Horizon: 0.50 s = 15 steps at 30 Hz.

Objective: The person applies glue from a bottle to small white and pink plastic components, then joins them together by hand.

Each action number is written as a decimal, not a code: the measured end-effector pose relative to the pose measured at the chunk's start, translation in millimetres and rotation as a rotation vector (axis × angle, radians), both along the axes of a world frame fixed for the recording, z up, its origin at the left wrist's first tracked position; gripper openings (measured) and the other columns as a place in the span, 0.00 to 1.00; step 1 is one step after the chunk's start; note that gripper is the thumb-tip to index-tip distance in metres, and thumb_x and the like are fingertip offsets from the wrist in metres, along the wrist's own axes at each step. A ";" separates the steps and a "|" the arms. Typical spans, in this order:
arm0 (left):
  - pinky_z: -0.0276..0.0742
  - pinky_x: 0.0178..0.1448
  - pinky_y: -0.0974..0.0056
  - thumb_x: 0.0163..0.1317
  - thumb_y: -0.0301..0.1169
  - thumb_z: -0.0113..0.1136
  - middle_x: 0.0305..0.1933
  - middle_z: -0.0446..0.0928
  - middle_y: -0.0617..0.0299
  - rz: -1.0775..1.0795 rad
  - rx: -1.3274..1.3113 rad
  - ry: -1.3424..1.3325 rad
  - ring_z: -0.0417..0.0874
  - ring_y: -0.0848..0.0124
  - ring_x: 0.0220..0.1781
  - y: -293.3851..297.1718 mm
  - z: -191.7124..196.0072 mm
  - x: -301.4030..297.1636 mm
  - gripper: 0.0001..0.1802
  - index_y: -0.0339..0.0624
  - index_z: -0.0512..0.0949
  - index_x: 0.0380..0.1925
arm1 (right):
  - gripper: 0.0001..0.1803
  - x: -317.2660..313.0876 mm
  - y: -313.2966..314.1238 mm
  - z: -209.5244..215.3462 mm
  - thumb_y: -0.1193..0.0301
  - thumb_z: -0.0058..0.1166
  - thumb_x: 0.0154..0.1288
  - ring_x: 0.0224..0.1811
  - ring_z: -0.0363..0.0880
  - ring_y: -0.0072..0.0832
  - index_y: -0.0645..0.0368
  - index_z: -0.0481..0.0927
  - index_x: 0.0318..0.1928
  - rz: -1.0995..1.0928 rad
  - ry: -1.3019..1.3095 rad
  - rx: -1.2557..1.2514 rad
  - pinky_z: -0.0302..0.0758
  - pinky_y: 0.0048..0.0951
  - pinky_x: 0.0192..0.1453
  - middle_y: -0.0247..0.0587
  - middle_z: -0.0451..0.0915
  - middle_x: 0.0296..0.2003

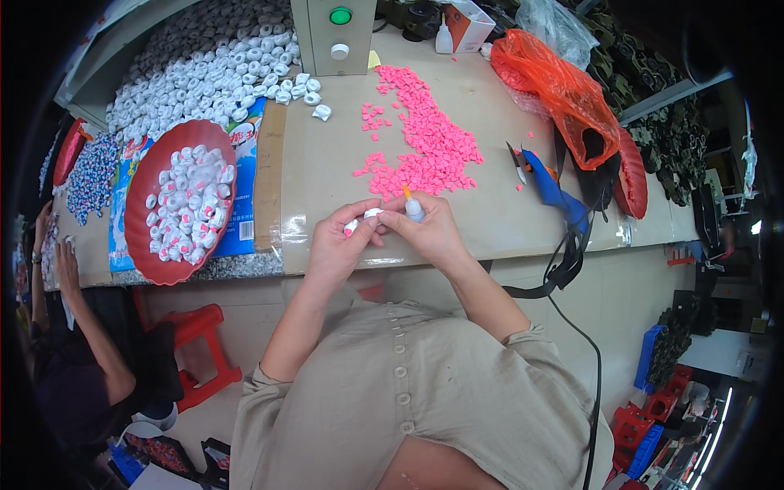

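Note:
My left hand (341,238) is closed, and a small white piece with a pink patch (351,228) shows between its fingers. Fingertips of both hands meet at a second small white piece (373,213). In my right hand (433,237) is a small glue bottle (415,211) with an orange tip, pointing up and away from me. Just beyond my hands, loose pink pieces (437,147) spread over the table (318,180). A red scalloped tray (139,216) on the left holds several white pieces, many with pink bits.
White pieces (196,82) are heaped at the back left, beside a grey box (331,41) with a green button. Scissors (518,163), blue cloth (555,192) and an orange plastic bag (563,82) lie to the right. Another person's hand (67,265) works at far left. A red stool (196,343) stands below.

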<state>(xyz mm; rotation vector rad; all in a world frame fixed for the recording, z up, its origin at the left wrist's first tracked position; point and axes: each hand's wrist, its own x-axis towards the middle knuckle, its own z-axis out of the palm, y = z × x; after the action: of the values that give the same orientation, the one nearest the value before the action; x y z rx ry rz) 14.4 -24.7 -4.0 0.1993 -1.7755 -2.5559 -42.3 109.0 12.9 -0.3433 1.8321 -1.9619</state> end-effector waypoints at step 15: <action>0.73 0.32 0.74 0.54 0.20 0.48 0.28 0.74 0.61 0.049 -0.037 -0.071 0.76 0.78 0.27 2.8 3.5 -3.9 0.10 0.31 0.72 0.37 | 0.05 1.4 -1.7 -12.1 0.77 0.53 0.48 0.25 0.71 0.15 0.66 0.75 0.27 -0.047 0.107 0.095 0.68 0.19 0.27 0.34 0.75 0.22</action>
<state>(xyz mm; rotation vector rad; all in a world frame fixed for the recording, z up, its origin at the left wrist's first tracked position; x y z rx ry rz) 10.6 -21.9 -0.5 0.3324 -1.8166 -2.5104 -40.9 107.3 0.8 -0.3847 2.0104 -1.9123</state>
